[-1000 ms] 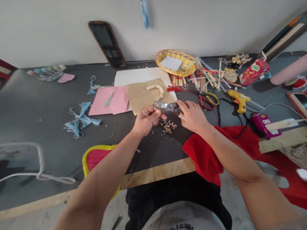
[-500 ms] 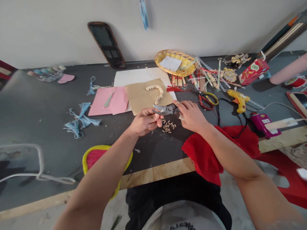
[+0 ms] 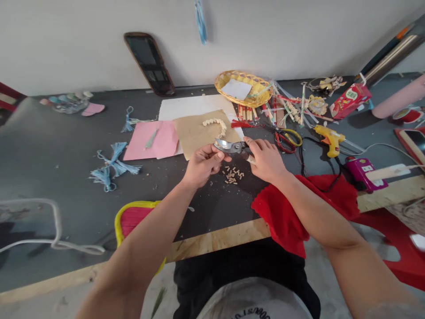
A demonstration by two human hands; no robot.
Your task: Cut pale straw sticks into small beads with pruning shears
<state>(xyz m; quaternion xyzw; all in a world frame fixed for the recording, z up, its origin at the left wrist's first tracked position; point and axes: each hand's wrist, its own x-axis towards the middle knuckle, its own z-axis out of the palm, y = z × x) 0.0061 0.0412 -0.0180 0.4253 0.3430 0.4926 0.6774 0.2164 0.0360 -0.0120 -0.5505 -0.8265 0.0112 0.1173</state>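
My right hand [image 3: 268,158] is closed around the handles of a pair of pruning shears [image 3: 236,147], whose blades point left. My left hand [image 3: 205,165] is pinched right at the blade tips, thumb against fingers; whatever small thing it holds is hidden. Just beyond the blades, a curved row of small cream-coloured pieces [image 3: 219,124] lies on a brown paper sheet [image 3: 189,128]. Below the shears, a little heap of short pale cut pieces [image 3: 233,176] is scattered on the dark tabletop [image 3: 219,204].
A wicker basket [image 3: 259,101] stands at the back by several straws and sticks. Scissors [image 3: 288,138], a yellow glue gun [image 3: 330,139] and a red cloth [image 3: 282,217] are on the right. Pink paper [image 3: 152,148] and blue tassels [image 3: 114,161] lie left. A phone [image 3: 149,64] leans on the wall.
My left hand has turned slightly and its thumb now lies flatter along the fingers. The shear blades look closer together than before. The right hand has barely shifted.
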